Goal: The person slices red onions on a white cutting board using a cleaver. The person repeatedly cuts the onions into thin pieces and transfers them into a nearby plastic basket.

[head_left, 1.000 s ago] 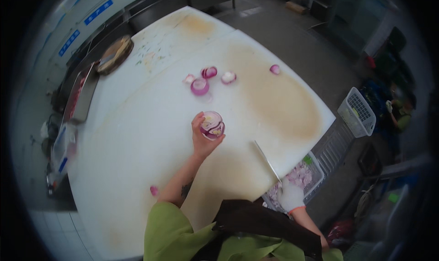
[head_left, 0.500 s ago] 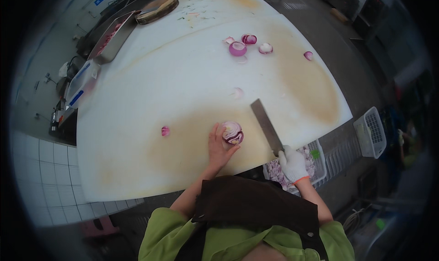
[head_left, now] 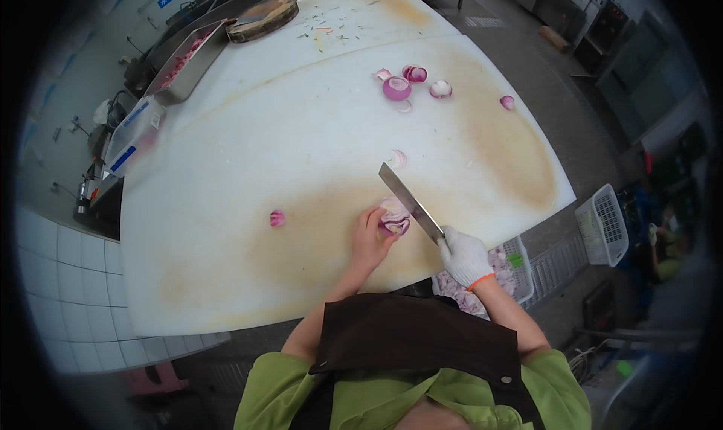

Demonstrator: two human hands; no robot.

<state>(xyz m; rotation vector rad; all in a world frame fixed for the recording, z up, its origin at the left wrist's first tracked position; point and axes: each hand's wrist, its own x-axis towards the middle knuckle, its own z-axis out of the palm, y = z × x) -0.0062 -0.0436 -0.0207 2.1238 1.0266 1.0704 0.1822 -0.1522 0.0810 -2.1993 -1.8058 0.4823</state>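
A cut red onion [head_left: 395,218] lies on the white work surface [head_left: 211,279], its layered cut face showing. The bare fingers of my left hand [head_left: 370,236] are curled round its left and near sides. In a white glove with an orange cuff, my right hand [head_left: 463,257] grips the handle of a cleaver [head_left: 409,200]. The blade slants up and left, beside the onion's right edge; whether it touches the onion I cannot tell. A loose onion layer [head_left: 398,159] lies beyond the blade tip, and a small purple onion scrap [head_left: 277,218] to the left.
Farther off lie a purple onion piece [head_left: 396,89] and several scraps. Below the near right edge stands a white basket [head_left: 520,279] of onion pieces. Another white basket [head_left: 605,225] stands farther right. At far left are a metal tray [head_left: 181,68], a clear plastic box [head_left: 134,138] and a round wooden board [head_left: 263,19].
My right hand has brought the cleaver left and slightly up, from apart to beside the onion. My left hand keeps its hold on the onion.
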